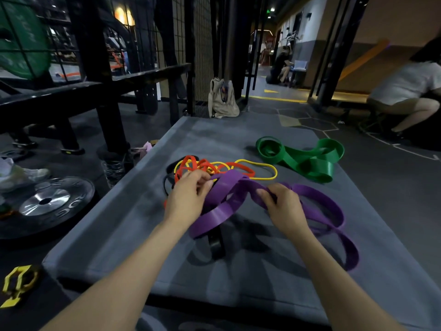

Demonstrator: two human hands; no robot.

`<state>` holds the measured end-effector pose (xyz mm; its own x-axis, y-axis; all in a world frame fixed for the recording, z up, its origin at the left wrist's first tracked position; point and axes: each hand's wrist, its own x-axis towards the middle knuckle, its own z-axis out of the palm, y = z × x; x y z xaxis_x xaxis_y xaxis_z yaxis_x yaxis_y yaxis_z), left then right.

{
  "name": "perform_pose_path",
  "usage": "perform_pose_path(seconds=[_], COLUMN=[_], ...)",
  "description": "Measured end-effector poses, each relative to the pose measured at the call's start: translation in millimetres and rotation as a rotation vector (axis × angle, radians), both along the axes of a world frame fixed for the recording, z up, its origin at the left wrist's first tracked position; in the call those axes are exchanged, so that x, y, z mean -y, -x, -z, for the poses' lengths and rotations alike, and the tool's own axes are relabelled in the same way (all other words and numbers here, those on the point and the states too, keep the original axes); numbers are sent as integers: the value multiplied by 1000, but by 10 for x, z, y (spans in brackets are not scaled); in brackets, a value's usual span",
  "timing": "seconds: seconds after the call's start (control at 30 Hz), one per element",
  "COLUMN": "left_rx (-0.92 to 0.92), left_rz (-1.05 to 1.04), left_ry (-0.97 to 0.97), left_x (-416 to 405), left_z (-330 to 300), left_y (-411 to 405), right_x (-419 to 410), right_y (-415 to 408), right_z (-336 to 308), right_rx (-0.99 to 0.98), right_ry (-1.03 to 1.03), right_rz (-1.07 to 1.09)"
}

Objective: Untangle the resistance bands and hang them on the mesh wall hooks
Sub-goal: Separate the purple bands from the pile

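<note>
A wide purple band (317, 199) lies looped and twisted across the middle of the grey mat (143, 235). My right hand (284, 209) pinches a fold of it near its centre. My left hand (188, 197) has its fingers curled on the tangle where the purple band meets the thin orange band (241, 167) and thin yellow band (267, 166). A black band (216, 244) runs under the purple loops. A wide green band (307, 161) lies apart, coiled at the far right of the mat. The mesh wall (202, 44) stands beyond the mat's far end.
A weight plate (45, 204) lies on the floor to the left, beside a black rack (95, 91). A beige bag (222, 99) leans at the mesh wall's foot. A person sits at the far right (405, 91). A yellow object (18, 285) lies at the lower left.
</note>
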<state>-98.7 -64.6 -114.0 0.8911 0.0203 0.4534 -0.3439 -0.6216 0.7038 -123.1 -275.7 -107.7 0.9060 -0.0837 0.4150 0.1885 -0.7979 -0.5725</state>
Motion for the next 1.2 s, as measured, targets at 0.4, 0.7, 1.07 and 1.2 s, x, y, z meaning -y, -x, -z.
perform_pose_path(seconds=[0.4, 0.7, 1.07, 1.2], left_rx=[-209, -282, -496, -449], left_rz=[17, 179, 424, 414], left_ry=[211, 133, 148, 136], left_x=[-341, -627, -650, -637], left_z=[-68, -69, -183, -199], left_y=[84, 43, 185, 212], right_x=[-412, -621, -832, -854], right_y=[-91, -64, -65, -29], right_z=[3, 26, 8, 2], right_rx=[40, 90, 53, 19], right_ry=[-35, 60, -154, -237], right_rz=[-134, -403, -523, -600])
